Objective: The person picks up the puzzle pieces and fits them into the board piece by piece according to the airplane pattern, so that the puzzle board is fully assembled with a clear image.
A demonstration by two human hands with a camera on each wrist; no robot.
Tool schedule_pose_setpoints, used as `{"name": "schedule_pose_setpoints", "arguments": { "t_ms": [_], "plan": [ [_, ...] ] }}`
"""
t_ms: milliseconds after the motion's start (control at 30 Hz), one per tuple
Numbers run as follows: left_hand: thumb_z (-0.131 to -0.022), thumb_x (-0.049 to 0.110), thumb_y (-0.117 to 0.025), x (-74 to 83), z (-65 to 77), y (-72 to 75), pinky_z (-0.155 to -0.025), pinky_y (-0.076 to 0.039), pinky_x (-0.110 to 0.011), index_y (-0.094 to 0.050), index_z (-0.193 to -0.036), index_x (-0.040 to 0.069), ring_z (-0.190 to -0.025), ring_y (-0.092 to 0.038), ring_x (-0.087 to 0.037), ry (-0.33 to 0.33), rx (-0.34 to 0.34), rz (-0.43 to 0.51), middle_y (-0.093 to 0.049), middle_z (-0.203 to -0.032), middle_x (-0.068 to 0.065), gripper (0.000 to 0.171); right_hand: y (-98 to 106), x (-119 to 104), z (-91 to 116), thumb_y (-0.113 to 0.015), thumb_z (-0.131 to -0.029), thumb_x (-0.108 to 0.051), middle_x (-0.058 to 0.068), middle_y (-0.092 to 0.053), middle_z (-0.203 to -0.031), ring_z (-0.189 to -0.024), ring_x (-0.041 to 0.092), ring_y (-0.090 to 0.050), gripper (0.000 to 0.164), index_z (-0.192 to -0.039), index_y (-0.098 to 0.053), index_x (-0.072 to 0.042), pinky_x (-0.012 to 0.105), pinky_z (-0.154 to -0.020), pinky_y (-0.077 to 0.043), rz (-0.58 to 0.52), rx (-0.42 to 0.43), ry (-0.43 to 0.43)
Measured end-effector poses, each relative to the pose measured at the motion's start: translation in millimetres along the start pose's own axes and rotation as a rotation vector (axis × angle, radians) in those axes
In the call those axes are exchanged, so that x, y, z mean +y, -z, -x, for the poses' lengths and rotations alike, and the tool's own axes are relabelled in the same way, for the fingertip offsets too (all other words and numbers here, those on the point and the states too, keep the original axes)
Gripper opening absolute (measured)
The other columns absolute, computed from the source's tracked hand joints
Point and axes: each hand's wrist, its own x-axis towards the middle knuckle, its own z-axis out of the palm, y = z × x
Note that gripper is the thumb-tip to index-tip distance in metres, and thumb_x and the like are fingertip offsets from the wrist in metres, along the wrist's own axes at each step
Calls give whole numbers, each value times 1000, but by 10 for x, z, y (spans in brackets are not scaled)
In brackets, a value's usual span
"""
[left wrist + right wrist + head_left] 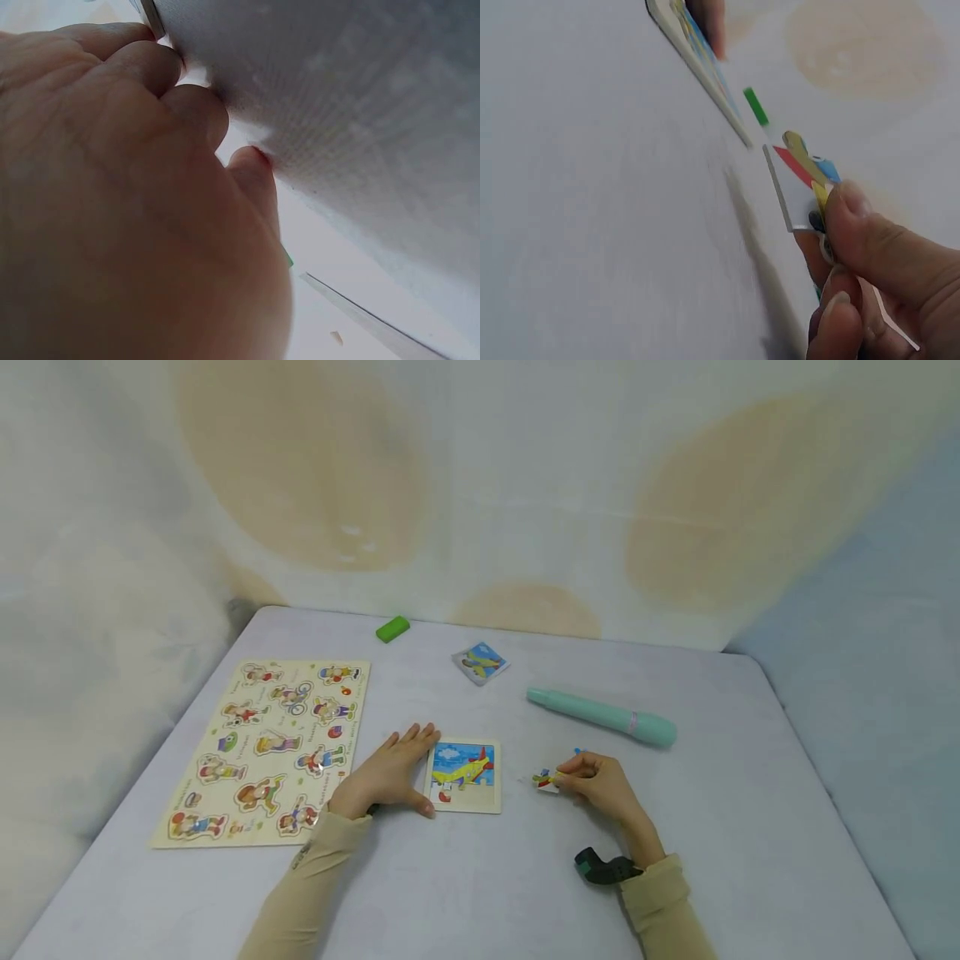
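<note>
A small square puzzle board [477, 802] with a yellow airplane on a blue sky lies on the table, its lower part partly bare. Against its left edge rests my left hand [390, 770], fingers spread and thumb near the lower left corner. To the board's right, my right hand [603, 783] pinches a puzzle piece [795, 166] with red, yellow and blue on it between thumb and fingers, just above the table. A pale edge shows below those fingers in the right wrist view; whether it is a second piece, I cannot tell.
At the left lies a large board [288, 752] with pictures of children. A green block [393, 628] and a small airplane picture card [481, 662] lie toward the back. A mint-green tube-shaped object [600, 713] lies behind my right hand.
</note>
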Motion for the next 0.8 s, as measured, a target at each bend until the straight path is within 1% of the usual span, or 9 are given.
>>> {"name": "schedule_pose_setpoints", "arguments": {
  "t_ms": [100, 167, 267, 300, 400, 533, 633, 800],
  "plan": [
    [-60, 41, -90, 15, -4, -3, -123, -8, -55, -25, -153, 4, -151, -10, -34, -1, 3, -1, -18, -162, -13, 120, -133, -84, -99, -73, -84, -10, 13, -75, -86, -56, 4, -53, 19, -95, -69, 6, 19, -50, -45, 24, 24, 8],
    [-59, 41, -90, 16, -4, -4, -123, -9, -55, -25, -153, 4, -151, -10, -34, -1, 7, 3, -18, -162, -13, 120, -233, -145, -164, -74, -84, -10, 14, -75, -86, -59, 3, -55, 16, -93, -70, 4, 17, -52, -45, 39, 51, 12],
    [-59, 41, -91, 12, 2, -11, -123, -8, -54, -25, -153, 4, -151, -10, -34, 4, 7, 6, -18, -162, -13, 120, -399, -246, -235, -75, -83, -8, 13, -75, -86, -66, 3, -60, 13, -89, -71, 2, 16, -59, -47, 45, 81, 7],
    [-58, 41, -91, 9, 5, -15, -123, -8, -54, -26, -153, 4, -151, -10, -34, 6, 6, 8, -18, -162, -13, 121, -457, -279, -248, -75, -82, -8, 12, -75, -86, -69, 3, -62, 12, -88, -71, 1, 16, -61, -48, 44, 80, 5],
    [-58, 41, -91, 4, 10, -28, -123, -7, -54, -25, -153, 5, -151, -10, -33, 9, 3, 11, -18, -162, -12, 121, -650, -379, -259, -76, -81, -7, 10, -75, -82, -67, 5, -62, 8, -84, -71, -1, 17, -60, -48, 37, 70, 0],
    [-58, 42, -90, -1, 2, -27, -123, -8, -54, -25, -153, 5, -151, -10, -34, 2, 1, 2, -18, -162, -13, 121, -878, -463, -231, -77, -80, -8, 6, -74, -77, -64, 6, -61, 8, -79, -71, -4, 18, -57, -47, 65, 55, 26],
    [-59, 43, -90, 4, -3, -10, -123, -9, -54, -26, -153, 5, -151, -11, -34, -4, 5, -3, -18, -162, -13, 120, -985, -496, -207, -77, -80, -10, 5, -73, -77, -64, 7, -60, 9, -78, -70, -5, 18, -56, -48, 90, 42, 43],
    [-58, 42, -90, 16, 3, 13, -123, -9, -55, -27, -153, 5, -151, -12, -34, -7, 15, 4, -20, -161, -13, 120, -1076, -530, -172, -78, -80, -12, 5, -71, -74, -62, 7, -57, 12, -79, -69, -5, 17, -53, -45, 97, 0, 51]
  ]
}}
